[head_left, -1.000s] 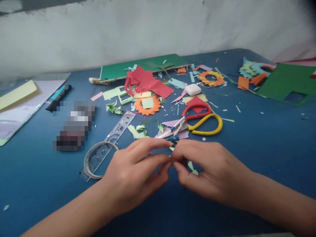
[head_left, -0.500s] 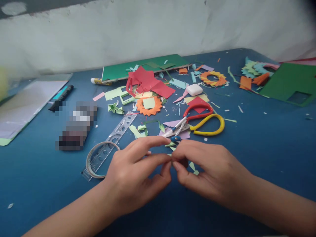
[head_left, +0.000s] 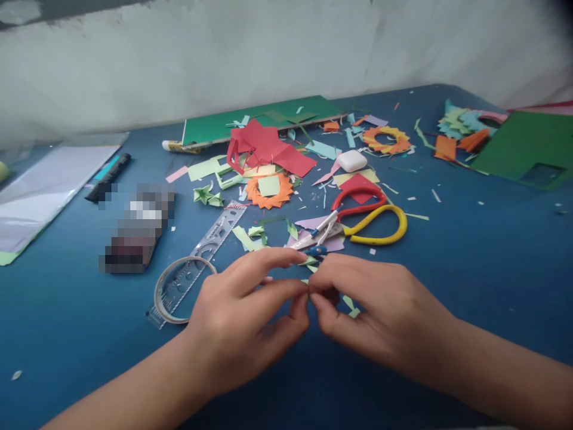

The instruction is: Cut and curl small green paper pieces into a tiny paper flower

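My left hand (head_left: 246, 316) and my right hand (head_left: 380, 304) meet at their fingertips above the blue table (head_left: 340, 382). Thumb and forefinger of each are pinched together, and a sliver of pale green paper shows at the pinch; most of what they hold is hidden. Just beyond the fingers lie scissors (head_left: 378, 226) with one red and one yellow handle, beside a white and blue compass-like tool (head_left: 326, 227). Small green paper scraps (head_left: 350, 306) lie next to my right hand. Left of my left hand, a tape ring (head_left: 160, 298) rests on a clear ruler (head_left: 219, 230).
Farther back are an orange paper ring (head_left: 255, 194), a yellow-orange ring (head_left: 371, 140), red paper (head_left: 259, 143), a white case (head_left: 352, 160) and a green board (head_left: 215, 126). Green card (head_left: 519, 146) lies right; a black marker (head_left: 107, 177), blurred-out object (head_left: 138, 230) and plastic-covered sheets (head_left: 58, 185) lie left.
The view has shifted very slightly. Both hands keep the same pinched pose, and nothing on the table has visibly moved.
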Action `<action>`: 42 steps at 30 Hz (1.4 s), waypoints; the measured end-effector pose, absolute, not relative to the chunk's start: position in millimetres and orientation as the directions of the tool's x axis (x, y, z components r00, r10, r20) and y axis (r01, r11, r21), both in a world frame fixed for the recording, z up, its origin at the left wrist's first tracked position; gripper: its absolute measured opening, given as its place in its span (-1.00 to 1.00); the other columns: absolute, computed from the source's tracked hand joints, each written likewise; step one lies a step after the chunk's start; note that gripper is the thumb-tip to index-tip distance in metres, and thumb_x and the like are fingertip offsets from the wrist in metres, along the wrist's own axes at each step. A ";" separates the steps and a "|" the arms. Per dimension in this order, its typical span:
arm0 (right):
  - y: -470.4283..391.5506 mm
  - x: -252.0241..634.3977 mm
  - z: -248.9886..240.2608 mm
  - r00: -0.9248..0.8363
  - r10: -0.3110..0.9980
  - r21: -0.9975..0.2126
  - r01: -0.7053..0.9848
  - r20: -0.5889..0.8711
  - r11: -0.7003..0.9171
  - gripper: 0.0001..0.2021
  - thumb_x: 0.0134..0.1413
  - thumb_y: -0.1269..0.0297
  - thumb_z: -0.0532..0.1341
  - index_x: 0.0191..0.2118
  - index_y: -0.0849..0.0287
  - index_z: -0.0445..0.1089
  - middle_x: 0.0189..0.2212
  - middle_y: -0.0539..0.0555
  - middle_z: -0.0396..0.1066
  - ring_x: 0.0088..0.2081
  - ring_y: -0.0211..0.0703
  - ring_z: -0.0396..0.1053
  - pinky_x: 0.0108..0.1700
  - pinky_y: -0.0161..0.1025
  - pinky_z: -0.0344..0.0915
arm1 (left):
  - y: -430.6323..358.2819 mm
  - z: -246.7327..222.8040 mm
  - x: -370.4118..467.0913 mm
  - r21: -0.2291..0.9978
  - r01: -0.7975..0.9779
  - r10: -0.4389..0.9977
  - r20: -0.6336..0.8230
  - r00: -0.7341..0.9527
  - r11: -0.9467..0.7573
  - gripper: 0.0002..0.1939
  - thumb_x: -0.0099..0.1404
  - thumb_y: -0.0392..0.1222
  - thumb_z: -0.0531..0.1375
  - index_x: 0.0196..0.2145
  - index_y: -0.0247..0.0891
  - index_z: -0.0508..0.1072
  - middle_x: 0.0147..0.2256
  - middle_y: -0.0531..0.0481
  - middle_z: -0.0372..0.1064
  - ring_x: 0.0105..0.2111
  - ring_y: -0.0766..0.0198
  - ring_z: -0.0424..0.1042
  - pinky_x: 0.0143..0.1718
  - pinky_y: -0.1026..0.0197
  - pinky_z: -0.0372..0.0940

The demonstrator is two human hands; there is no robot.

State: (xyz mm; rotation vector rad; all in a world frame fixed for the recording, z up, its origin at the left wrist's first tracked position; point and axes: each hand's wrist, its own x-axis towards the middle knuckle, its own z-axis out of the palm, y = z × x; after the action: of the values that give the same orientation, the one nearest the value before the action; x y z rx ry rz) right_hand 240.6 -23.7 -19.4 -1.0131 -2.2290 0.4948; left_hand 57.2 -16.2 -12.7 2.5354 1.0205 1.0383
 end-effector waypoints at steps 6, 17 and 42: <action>-23.3 240.5 -17.4 -0.486 0.777 -0.572 0.529 0.401 0.627 -0.85 0.07 0.52 0.05 -0.44 0.17 0.25 -0.56 -0.06 0.27 -0.51 -0.31 0.24 -0.45 -0.37 0.17 | -17.8 -7.9 58.2 0.442 0.513 0.675 0.541 0.502 -0.736 -0.89 0.14 -0.42 0.23 -0.38 -0.29 0.52 -0.22 -0.10 0.49 -0.33 0.32 0.53 -0.30 0.42 0.47; -22.6 239.7 -18.8 -0.507 0.772 -0.555 0.542 0.384 0.632 -0.86 0.08 0.49 0.05 -0.45 0.20 0.26 -0.56 -0.05 0.26 -0.52 -0.31 0.25 -0.47 -0.36 0.14 | -16.9 -10.5 57.3 0.426 0.527 0.674 0.536 0.508 -0.735 -0.92 0.15 -0.38 0.24 -0.38 -0.27 0.51 -0.25 -0.07 0.49 -0.32 0.31 0.52 -0.31 0.36 0.48; -19.6 239.0 -18.8 -0.463 0.803 -0.583 0.556 0.375 0.593 -0.86 0.01 0.53 0.07 -0.48 0.18 0.24 -0.58 -0.07 0.26 -0.54 -0.35 0.22 -0.48 -0.39 0.12 | -14.5 -4.7 60.5 0.499 0.555 0.746 0.471 0.470 -0.665 -0.89 0.05 -0.45 0.20 -0.52 -0.30 0.46 -0.27 -0.08 0.41 -0.32 0.31 0.46 -0.28 0.34 0.45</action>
State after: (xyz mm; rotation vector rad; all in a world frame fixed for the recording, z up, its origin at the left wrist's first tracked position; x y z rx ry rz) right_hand 239.0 -19.6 -18.8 -1.0715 -2.1905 0.5088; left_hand 60.5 -14.5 -4.7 2.4446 1.1111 0.9885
